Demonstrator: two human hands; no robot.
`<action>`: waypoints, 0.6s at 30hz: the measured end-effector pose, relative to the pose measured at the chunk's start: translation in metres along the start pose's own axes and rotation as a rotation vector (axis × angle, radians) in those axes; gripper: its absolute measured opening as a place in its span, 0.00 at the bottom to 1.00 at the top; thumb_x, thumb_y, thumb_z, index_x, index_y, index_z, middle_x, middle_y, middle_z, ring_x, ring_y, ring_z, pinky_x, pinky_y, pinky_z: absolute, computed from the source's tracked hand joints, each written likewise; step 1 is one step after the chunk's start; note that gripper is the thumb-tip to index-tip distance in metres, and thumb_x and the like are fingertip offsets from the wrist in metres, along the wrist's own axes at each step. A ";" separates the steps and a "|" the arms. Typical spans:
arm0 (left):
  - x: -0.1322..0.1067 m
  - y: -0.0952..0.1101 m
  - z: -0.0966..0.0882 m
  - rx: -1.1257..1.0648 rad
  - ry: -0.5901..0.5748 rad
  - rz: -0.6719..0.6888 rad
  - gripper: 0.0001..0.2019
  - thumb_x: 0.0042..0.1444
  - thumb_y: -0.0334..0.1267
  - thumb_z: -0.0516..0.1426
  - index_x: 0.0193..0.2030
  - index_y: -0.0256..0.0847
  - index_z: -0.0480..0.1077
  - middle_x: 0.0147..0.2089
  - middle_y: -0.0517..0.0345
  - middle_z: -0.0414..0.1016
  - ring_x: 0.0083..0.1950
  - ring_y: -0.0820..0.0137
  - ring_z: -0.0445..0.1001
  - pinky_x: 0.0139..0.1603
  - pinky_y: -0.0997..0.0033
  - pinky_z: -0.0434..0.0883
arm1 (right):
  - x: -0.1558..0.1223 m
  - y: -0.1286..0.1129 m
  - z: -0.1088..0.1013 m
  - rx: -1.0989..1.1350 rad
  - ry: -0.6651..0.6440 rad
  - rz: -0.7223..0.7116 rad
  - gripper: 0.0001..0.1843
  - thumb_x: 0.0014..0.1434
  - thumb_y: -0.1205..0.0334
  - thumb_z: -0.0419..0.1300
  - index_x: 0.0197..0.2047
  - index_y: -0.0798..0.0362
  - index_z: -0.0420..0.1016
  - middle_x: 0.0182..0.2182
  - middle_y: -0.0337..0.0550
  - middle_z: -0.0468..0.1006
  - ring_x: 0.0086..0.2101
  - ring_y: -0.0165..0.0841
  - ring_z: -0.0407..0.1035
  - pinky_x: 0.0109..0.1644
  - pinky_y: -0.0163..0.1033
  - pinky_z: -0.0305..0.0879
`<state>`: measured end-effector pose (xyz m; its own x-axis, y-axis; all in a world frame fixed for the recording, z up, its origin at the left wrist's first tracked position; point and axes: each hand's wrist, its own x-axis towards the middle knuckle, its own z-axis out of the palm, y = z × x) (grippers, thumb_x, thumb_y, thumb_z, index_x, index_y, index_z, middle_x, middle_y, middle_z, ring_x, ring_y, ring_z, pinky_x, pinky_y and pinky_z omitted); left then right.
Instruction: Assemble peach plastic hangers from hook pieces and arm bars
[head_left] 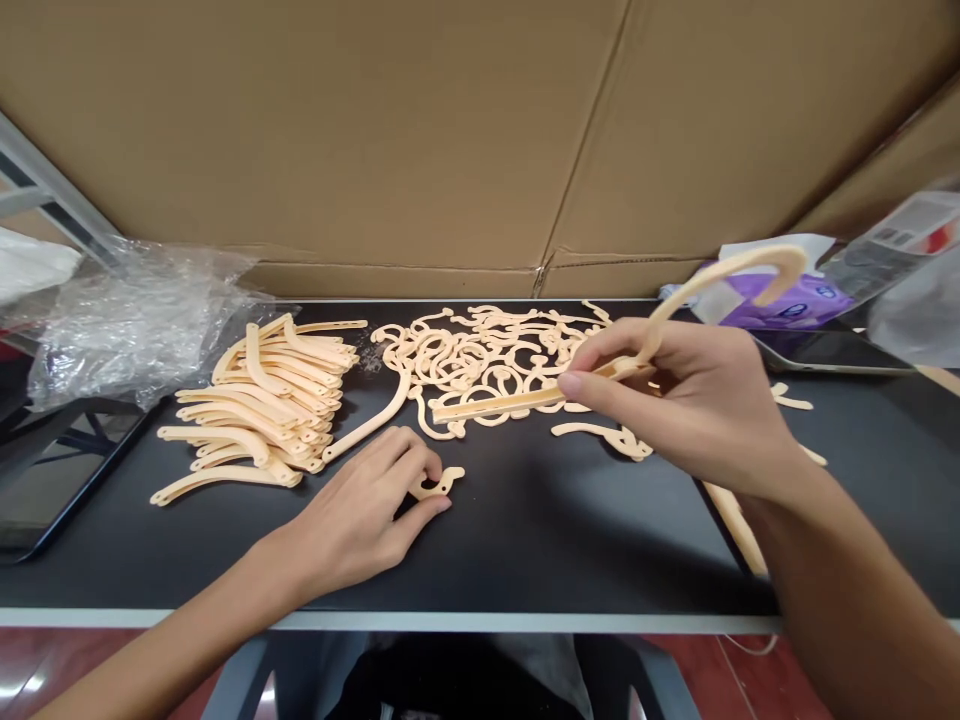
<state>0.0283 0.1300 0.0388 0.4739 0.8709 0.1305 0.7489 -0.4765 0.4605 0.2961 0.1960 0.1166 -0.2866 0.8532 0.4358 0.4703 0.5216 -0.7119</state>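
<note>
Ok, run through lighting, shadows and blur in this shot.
Head view: even light; a faint shadow lies under the right hand and its hook piece on the table; the plastic bag glints; the left hand on a small piece is sharp; wide-angle bending shows at the corners.

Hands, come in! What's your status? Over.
Left hand pinching small plastic piece on table. Right hand holding hooked hanger piece raised. Loose hook pile just beyond.

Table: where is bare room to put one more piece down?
Bare: the table front, between left hand, on a small piece, and right hand, holding a hanger; also the front left corner below the stack. Crowded: the hook tangle at the back.
</note>
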 end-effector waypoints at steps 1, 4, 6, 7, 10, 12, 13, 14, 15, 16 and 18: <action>-0.001 0.000 0.000 -0.022 -0.001 -0.021 0.05 0.66 0.39 0.56 0.45 0.41 0.68 0.46 0.55 0.70 0.44 0.67 0.72 0.45 0.66 0.69 | -0.001 0.003 -0.003 -0.029 -0.008 -0.003 0.06 0.55 0.60 0.67 0.28 0.50 0.77 0.23 0.37 0.76 0.20 0.27 0.62 0.22 0.35 0.53; 0.000 0.000 -0.001 -0.060 0.008 -0.038 0.05 0.67 0.37 0.56 0.47 0.42 0.70 0.45 0.56 0.71 0.43 0.69 0.73 0.43 0.70 0.70 | -0.002 0.014 -0.012 -0.125 -0.117 0.009 0.06 0.57 0.57 0.65 0.30 0.49 0.79 0.30 0.40 0.81 0.28 0.32 0.71 0.29 0.37 0.62; 0.002 -0.001 -0.003 -0.060 0.047 0.007 0.06 0.69 0.36 0.54 0.45 0.42 0.72 0.43 0.57 0.73 0.43 0.70 0.74 0.44 0.71 0.70 | -0.002 0.022 -0.017 -0.172 -0.191 0.046 0.09 0.58 0.54 0.64 0.31 0.49 0.79 0.32 0.41 0.82 0.31 0.35 0.73 0.32 0.39 0.64; 0.004 -0.002 -0.004 -0.050 0.076 0.040 0.07 0.69 0.35 0.53 0.45 0.42 0.73 0.43 0.57 0.74 0.43 0.70 0.75 0.45 0.71 0.70 | -0.002 0.025 -0.018 -0.180 -0.208 0.069 0.10 0.59 0.53 0.64 0.31 0.49 0.80 0.32 0.41 0.82 0.31 0.35 0.73 0.32 0.39 0.64; 0.013 -0.003 -0.010 0.025 0.128 0.116 0.09 0.70 0.36 0.52 0.47 0.42 0.75 0.44 0.56 0.78 0.43 0.69 0.77 0.45 0.70 0.71 | -0.002 0.032 -0.014 -0.165 -0.203 0.123 0.10 0.58 0.53 0.64 0.31 0.50 0.79 0.29 0.41 0.81 0.28 0.34 0.72 0.29 0.38 0.62; 0.020 -0.003 -0.014 0.108 0.106 0.133 0.11 0.70 0.37 0.52 0.51 0.43 0.75 0.44 0.56 0.79 0.43 0.68 0.78 0.43 0.70 0.71 | -0.002 0.033 -0.008 -0.138 -0.206 0.138 0.08 0.58 0.56 0.64 0.30 0.50 0.78 0.26 0.39 0.79 0.26 0.32 0.71 0.27 0.37 0.61; 0.023 -0.003 -0.015 0.151 0.081 0.136 0.12 0.71 0.38 0.51 0.52 0.44 0.75 0.44 0.56 0.79 0.42 0.68 0.78 0.41 0.70 0.71 | -0.002 0.033 -0.005 -0.128 -0.216 0.141 0.08 0.58 0.57 0.64 0.30 0.50 0.78 0.24 0.38 0.78 0.24 0.31 0.70 0.26 0.37 0.60; 0.026 -0.003 -0.015 0.188 0.058 0.138 0.13 0.71 0.38 0.50 0.53 0.44 0.74 0.43 0.56 0.80 0.42 0.68 0.79 0.40 0.71 0.71 | -0.002 0.032 -0.002 -0.123 -0.229 0.141 0.07 0.58 0.58 0.63 0.29 0.50 0.77 0.22 0.36 0.77 0.23 0.30 0.68 0.25 0.36 0.59; 0.028 -0.003 -0.015 0.215 0.042 0.137 0.13 0.71 0.39 0.50 0.53 0.44 0.74 0.42 0.56 0.80 0.41 0.68 0.79 0.39 0.71 0.70 | -0.002 0.031 0.000 -0.126 -0.241 0.137 0.07 0.58 0.59 0.63 0.29 0.50 0.77 0.20 0.35 0.75 0.22 0.29 0.67 0.25 0.36 0.58; 0.028 -0.004 -0.013 0.234 0.036 0.130 0.13 0.71 0.39 0.50 0.52 0.44 0.74 0.41 0.56 0.80 0.39 0.68 0.79 0.38 0.71 0.70 | -0.003 0.031 0.002 -0.137 -0.249 0.129 0.07 0.59 0.59 0.63 0.29 0.50 0.77 0.20 0.34 0.74 0.21 0.29 0.67 0.25 0.36 0.58; 0.028 -0.005 -0.010 0.245 0.050 0.114 0.12 0.71 0.40 0.50 0.49 0.43 0.74 0.37 0.57 0.80 0.34 0.69 0.78 0.34 0.72 0.69 | -0.004 0.030 0.004 -0.172 -0.247 0.103 0.07 0.59 0.61 0.62 0.29 0.50 0.77 0.21 0.34 0.75 0.21 0.29 0.67 0.26 0.36 0.59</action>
<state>0.0332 0.1576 0.0486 0.5426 0.8119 0.2155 0.7847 -0.5814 0.2148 0.3077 0.2087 0.0909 -0.4143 0.8870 0.2038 0.6358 0.4423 -0.6326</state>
